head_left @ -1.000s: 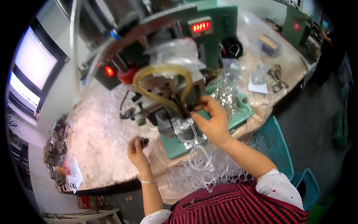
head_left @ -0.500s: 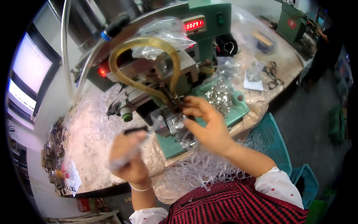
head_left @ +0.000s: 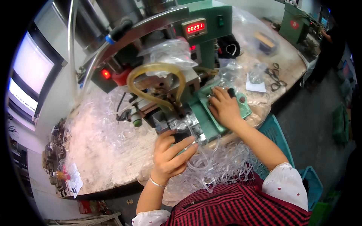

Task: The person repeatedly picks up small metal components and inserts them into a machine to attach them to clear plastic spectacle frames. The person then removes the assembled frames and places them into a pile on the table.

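My left hand (head_left: 171, 156) is at the near edge of a metal mould (head_left: 184, 124) in the press. Its fingertips come close together on a thin clear plastic tube (head_left: 193, 132), which seems to run from the mould toward a heap of clear tubes (head_left: 222, 160). Above the mould hangs a looped yellow hose (head_left: 156, 67). To the right, my right hand (head_left: 227, 109) reaches into a green tray (head_left: 245, 110), fingers stretched and apart. It covers most of the small shiny metal pieces that lay there. A small black thing (head_left: 231, 92) shows at its fingertips.
The green press (head_left: 211, 22) with a lit red display (head_left: 195, 28) rises behind the mould. Black-handled scissors (head_left: 277, 81) lie at the far right, by a white paper (head_left: 256, 86). Teal baskets (head_left: 281, 139) stand below the table edge. Another person (head_left: 328, 49) is in the background.
My left hand has moved right to the mould from the left. My right hand has gone from the mould to the tray. The yellow hose loop sits lower and slightly right.
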